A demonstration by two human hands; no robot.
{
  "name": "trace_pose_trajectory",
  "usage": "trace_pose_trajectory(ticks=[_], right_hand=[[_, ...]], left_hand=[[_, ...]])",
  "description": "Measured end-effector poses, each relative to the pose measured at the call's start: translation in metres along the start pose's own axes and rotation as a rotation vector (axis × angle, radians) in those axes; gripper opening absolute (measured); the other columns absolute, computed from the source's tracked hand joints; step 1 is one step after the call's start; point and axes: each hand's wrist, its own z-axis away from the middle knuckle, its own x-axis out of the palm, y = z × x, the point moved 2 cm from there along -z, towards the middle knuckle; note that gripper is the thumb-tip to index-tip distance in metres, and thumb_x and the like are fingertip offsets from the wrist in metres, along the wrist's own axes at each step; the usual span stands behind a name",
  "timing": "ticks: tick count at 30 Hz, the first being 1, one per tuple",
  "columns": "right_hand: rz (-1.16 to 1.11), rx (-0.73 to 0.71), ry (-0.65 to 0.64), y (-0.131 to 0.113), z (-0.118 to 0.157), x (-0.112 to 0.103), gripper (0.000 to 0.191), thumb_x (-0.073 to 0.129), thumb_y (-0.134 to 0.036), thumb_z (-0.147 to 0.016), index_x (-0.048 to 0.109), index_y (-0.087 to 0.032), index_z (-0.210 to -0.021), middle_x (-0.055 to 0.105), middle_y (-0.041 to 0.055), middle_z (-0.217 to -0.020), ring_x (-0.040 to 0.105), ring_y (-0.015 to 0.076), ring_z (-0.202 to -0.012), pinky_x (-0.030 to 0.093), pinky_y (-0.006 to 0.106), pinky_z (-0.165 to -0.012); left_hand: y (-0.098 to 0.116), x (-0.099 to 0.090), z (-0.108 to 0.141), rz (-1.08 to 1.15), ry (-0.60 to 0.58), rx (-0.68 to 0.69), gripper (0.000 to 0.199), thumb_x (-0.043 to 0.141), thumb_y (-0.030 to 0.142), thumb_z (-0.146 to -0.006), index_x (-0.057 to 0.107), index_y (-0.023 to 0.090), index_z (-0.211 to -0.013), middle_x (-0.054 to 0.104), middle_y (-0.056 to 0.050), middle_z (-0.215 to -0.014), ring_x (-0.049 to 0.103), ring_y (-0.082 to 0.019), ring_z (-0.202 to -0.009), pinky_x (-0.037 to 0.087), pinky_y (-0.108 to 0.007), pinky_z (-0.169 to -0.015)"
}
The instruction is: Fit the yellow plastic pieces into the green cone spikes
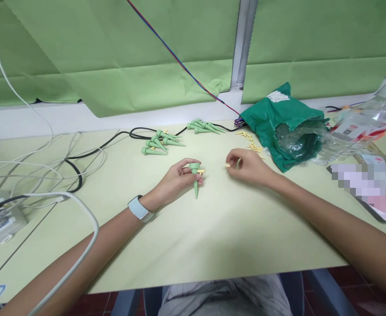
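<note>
In my left hand (181,177), thumb and fingers are closed around a green plant watering spike (194,166), its wide cap up and its point down toward the table. A yellow valve piece (201,171) sticks out sideways by its upper part. To the right, my right hand (247,166) pinches a small yellow piece (227,165) between thumb and fingertips, apart from the spike. Behind it, several small yellow pieces (255,148) lie scattered on the table. Several green spikes (158,142) lie in a pile at the back, some with yellow parts; a second group of spikes (204,127) rests farther right.
A torn green plastic bag (265,116) and a clear bottle (360,120) stand at the back right, near a blurred flat device (367,193). Black cable (107,147) and white cables (92,210) cross the left side; one passes over my left forearm. The table's front edge is near my lap.
</note>
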Motion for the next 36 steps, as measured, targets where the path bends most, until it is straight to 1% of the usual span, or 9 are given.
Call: trace_pose_trajectory(ticks=[3,5,7,12,17,20,26,31,36], right_hand=[[-0.226,-0.117,0.021,-0.031,0.005,0.02,0.008,0.064,-0.012,-0.078,0.061,-0.019,-0.08,0.063,0.0015,-0.082,0.059,0.0134,-0.07,0.047,0.025,-0.063],[-0.261,-0.176,0.056,-0.044,0.009,0.026,0.01,0.064,-0.011,-0.079,0.06,-0.019,-0.08,0.061,0.0015,-0.083,0.057,0.0129,-0.069,0.047,0.025,-0.063],[-0.257,-0.215,0.088,-0.049,0.012,0.027,0.011,0.063,-0.009,-0.081,0.06,-0.02,-0.082,0.06,0.0014,-0.084,0.056,0.0125,-0.069,0.047,0.026,-0.063],[-0.223,-0.274,0.101,-0.048,0.014,0.024,0.014,0.06,-0.007,-0.084,0.06,-0.02,-0.088,0.058,0.0023,-0.09,0.056,0.0127,-0.073,0.048,0.026,-0.067],[-0.147,-0.313,0.098,-0.049,0.015,0.024,0.015,0.058,-0.006,-0.086,0.06,-0.02,-0.088,0.056,0.003,-0.09,0.055,0.014,-0.076,0.047,0.028,-0.069],[-0.13,-0.322,0.073,-0.049,0.016,0.025,0.014,0.058,-0.006,-0.086,0.06,-0.02,-0.089,0.056,0.0035,-0.09,0.056,0.0147,-0.077,0.047,0.028,-0.07],[-0.181,-0.359,0.089,-0.053,0.018,0.029,0.012,0.057,-0.01,-0.09,0.06,-0.021,-0.094,0.059,0.0042,-0.091,0.059,0.0155,-0.079,0.049,0.029,-0.072],[-0.193,-0.367,0.151,-0.057,0.02,0.033,0.013,0.055,-0.013,-0.093,0.061,-0.024,-0.097,0.062,0.0058,-0.093,0.061,0.0191,-0.084,0.052,0.033,-0.074],[-0.171,-0.389,0.19,-0.057,0.022,0.036,0.014,0.054,-0.013,-0.095,0.061,-0.024,-0.101,0.065,0.0071,-0.095,0.062,0.0208,-0.087,0.053,0.036,-0.076]], left_hand=[[-0.001,0.002,0.001,-0.048,-0.031,0.024,0.042,0.083,0.02,-0.076,0.066,0.016,-0.114,0.062,0.002,-0.071,0.071,-0.02,-0.075,0.053,-0.039,-0.082],[-0.002,0.003,0.001,-0.058,-0.045,0.033,0.041,0.082,0.02,-0.077,0.066,0.015,-0.114,0.061,0.003,-0.069,0.071,-0.02,-0.075,0.053,-0.041,-0.083],[-0.002,0.002,0.001,-0.061,-0.047,0.032,0.04,0.082,0.02,-0.078,0.066,0.015,-0.114,0.059,0.003,-0.066,0.071,-0.021,-0.075,0.053,-0.041,-0.083],[-0.002,0.002,0.002,-0.103,-0.067,0.031,0.04,0.08,0.022,-0.08,0.065,0.015,-0.116,0.065,-0.001,-0.074,0.071,-0.022,-0.077,0.054,-0.044,-0.084],[-0.003,0.002,0.003,-0.091,-0.064,0.035,0.04,0.08,0.023,-0.081,0.064,0.018,-0.117,0.061,0.003,-0.068,0.071,-0.021,-0.075,0.054,-0.045,-0.084],[-0.004,0.002,0.004,-0.105,-0.076,0.035,0.041,0.08,0.025,-0.081,0.063,0.018,-0.117,0.066,0.0,-0.073,0.071,-0.021,-0.075,0.055,-0.046,-0.084],[-0.002,0.006,0.005,-0.192,-0.082,0.037,0.038,0.079,0.026,-0.082,0.062,0.017,-0.115,0.069,-0.002,-0.073,0.071,-0.022,-0.074,0.054,-0.041,-0.079],[0.001,0.012,0.007,-0.088,-0.068,0.012,0.037,0.081,0.023,-0.079,0.063,0.016,-0.11,0.067,-0.002,-0.075,0.07,-0.021,-0.072,0.055,-0.043,-0.078],[0.002,0.014,0.009,-0.039,-0.092,0.0,0.035,0.081,0.02,-0.079,0.065,0.015,-0.11,0.061,0.001,-0.068,0.069,-0.021,-0.071,0.054,-0.042,-0.079]])
